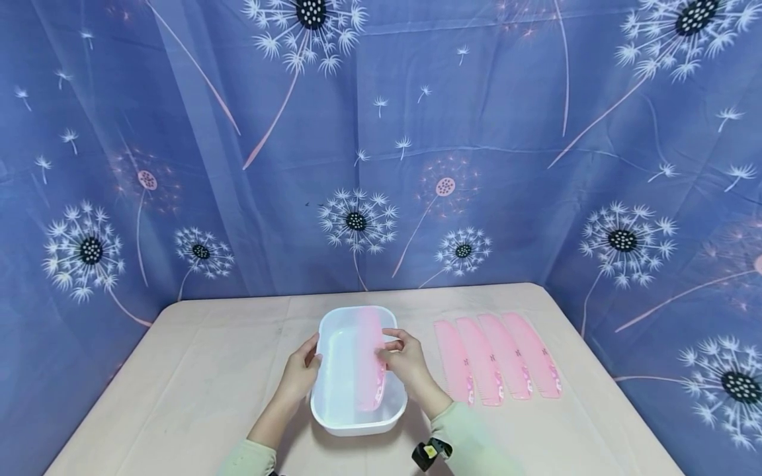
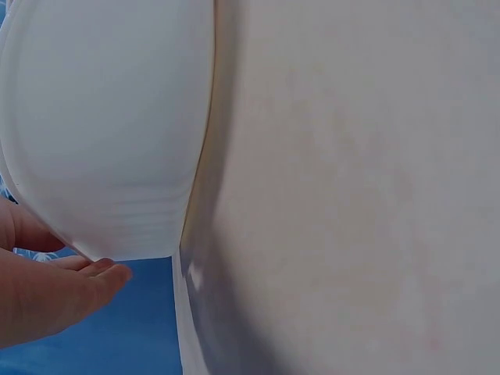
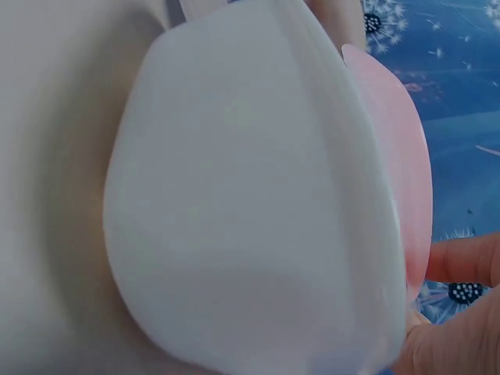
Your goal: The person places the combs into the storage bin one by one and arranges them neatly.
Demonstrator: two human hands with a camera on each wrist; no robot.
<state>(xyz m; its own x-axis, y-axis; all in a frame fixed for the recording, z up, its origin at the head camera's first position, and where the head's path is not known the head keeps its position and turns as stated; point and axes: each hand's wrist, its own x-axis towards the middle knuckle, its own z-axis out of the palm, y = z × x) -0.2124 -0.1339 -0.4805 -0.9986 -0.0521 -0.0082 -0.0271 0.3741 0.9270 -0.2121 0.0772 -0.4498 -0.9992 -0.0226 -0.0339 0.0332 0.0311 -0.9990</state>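
A white rectangular plastic basin [image 1: 331, 426] with rounded corners is at the middle of the table. My left hand [image 1: 299, 371] pinches its left rim, thumb inside and fingers outside; in the left wrist view those fingers [image 2: 86, 285] show at the edge of the basin's wall [image 2: 117, 141]. With my right hand [image 1: 411, 362] I hold a pink comb [image 1: 370, 370] by its long right edge, over the right half of the basin. From the right wrist view, the comb [image 3: 406, 156] stands above the rim, and the basin's wall [image 3: 242, 187] hides part of it.
Several pink combs [image 1: 485, 354] lie side by side, slightly slanted, on the table [image 1: 196, 396] to the right of the basin. Behind the table hangs a blue curtain [image 1: 286, 258] with a dandelion print. A black device [image 1: 430, 453] is strapped on the right wrist.
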